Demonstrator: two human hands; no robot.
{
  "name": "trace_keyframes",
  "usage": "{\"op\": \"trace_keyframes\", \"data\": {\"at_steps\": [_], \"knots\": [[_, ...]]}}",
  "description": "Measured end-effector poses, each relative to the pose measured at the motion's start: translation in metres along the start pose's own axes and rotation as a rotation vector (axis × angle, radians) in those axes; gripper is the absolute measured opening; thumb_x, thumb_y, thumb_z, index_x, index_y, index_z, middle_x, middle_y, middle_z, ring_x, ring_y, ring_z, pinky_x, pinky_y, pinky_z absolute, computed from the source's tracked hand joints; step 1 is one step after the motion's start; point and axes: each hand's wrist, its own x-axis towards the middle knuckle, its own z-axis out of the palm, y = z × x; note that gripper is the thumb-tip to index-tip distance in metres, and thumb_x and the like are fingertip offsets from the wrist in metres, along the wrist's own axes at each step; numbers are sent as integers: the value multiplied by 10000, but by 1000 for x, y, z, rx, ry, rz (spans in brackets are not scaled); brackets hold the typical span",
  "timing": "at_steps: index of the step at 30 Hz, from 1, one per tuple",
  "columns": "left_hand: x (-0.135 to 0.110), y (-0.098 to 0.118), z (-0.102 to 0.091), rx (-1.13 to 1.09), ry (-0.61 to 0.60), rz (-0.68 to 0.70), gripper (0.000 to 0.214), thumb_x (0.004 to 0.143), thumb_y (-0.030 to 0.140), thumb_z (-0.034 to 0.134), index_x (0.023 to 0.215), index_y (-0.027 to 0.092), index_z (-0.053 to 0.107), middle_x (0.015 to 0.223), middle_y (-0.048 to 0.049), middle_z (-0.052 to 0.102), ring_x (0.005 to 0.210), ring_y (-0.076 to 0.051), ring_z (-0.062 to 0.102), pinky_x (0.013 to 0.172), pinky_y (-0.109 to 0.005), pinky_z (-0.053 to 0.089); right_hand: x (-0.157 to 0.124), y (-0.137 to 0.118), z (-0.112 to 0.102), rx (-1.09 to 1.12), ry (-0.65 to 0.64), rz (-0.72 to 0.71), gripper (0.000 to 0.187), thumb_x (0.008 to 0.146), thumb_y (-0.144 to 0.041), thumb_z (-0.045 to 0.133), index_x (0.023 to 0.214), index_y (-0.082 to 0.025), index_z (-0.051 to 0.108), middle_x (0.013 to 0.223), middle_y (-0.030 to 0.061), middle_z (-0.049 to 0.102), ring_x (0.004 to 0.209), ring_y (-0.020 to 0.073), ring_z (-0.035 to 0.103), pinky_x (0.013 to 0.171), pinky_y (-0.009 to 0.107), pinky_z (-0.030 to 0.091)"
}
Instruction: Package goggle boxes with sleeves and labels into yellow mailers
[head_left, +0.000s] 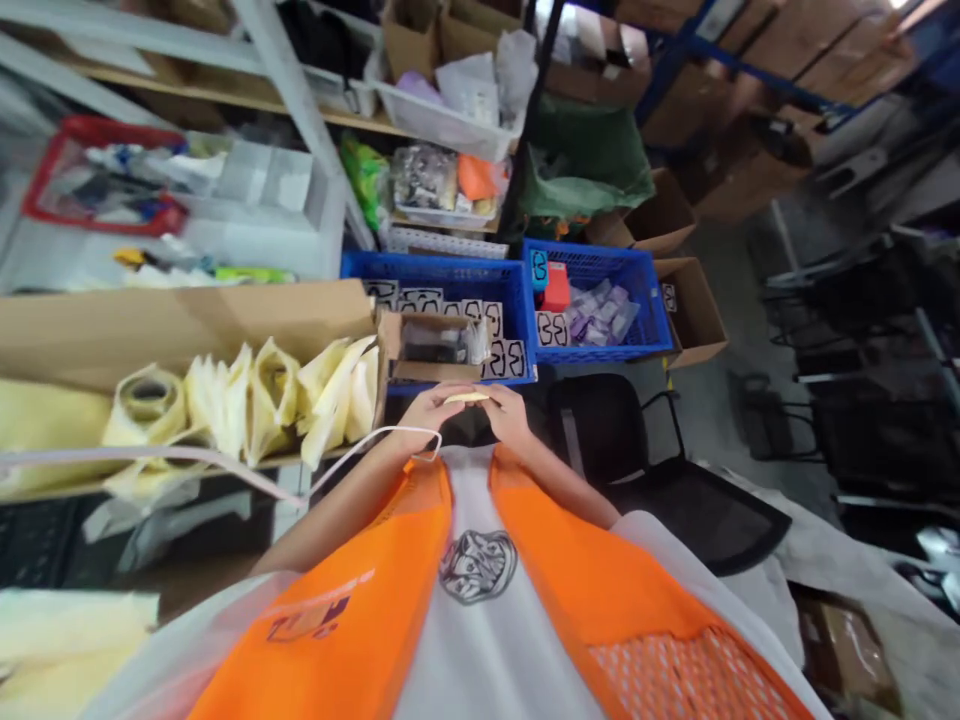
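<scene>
Both my hands are raised in front of my chest, fingers curled round the two ends of a thin pale yellow packet (466,397), seen nearly edge-on. My left hand (429,412) grips its left end and my right hand (508,412) the right end. What is inside the packet, if anything, cannot be seen. Just beyond my hands, a small open cardboard box (426,372) with dark and clear-wrapped items rests in a blue crate (442,270) of white boxes with black printing.
On the left, a long cardboard box (187,310) holds yellow envelopes and rolls. A white cable (225,462) crosses near my left forearm. A second blue crate (600,353) holds purple packets. A black chair (705,515) stands to the right. Shelves with bins rise behind.
</scene>
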Motion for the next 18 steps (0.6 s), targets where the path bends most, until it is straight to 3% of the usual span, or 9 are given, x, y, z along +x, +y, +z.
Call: {"op": "trace_keyframes", "data": {"at_steps": [4, 7, 10, 13, 16, 18], "knots": [[55, 6, 22, 300, 24, -31, 265, 727, 307, 675, 945, 218, 797, 1034, -101, 756, 979, -276, 702, 967, -439, 535, 10, 20, -26, 91, 73, 34, 337, 899, -320, 568, 1151, -270, 787, 1071, 63, 767, 949, 219, 711, 907, 369, 574], [98, 3, 41, 494, 9, 11, 206, 751, 313, 618, 845, 247, 789, 974, -95, 774, 948, -290, 719, 940, -443, 547, 32, 38, -47, 93, 150, 101, 294, 902, -404, 618, 1106, -289, 796, 1099, 62, 777, 966, 248, 730, 903, 403, 586], [146, 0, 61, 628, 14, 1, 220, 781, 354, 594, 824, 267, 792, 952, -104, 785, 934, -316, 737, 916, -454, 552, 74, 55, -76, 31, 141, 120, 273, 914, -394, 576, 1043, -327, 807, 1050, 43, 790, 944, 273, 751, 877, 443, 604], [194, -1, 73, 647, 34, -117, 306, 812, 430, 592, 963, 275, 809, 951, -108, 789, 898, -332, 747, 870, -463, 560, 130, 70, -114, -69, 42, 76, 249, 883, -443, 557, 958, -444, 795, 922, -22, 788, 845, 279, 764, 762, 458, 633], [224, -2, 60, 585, 56, -263, 488, 797, 516, 631, 1227, 317, 749, 886, -62, 788, 818, -312, 746, 827, -458, 572, 192, 84, -165, -112, 11, 40, 196, 835, -496, 582, 858, -496, 776, 786, -33, 756, 727, 301, 748, 663, 482, 631], [219, -4, 33, 559, 194, -320, 528, 752, 540, 646, 1251, 387, 725, 906, -11, 794, 855, -294, 753, 851, -450, 580, 242, 90, -209, -136, 68, 22, 192, 824, -484, 603, 840, -438, 788, 810, 22, 758, 788, 335, 753, 718, 527, 634]]}}
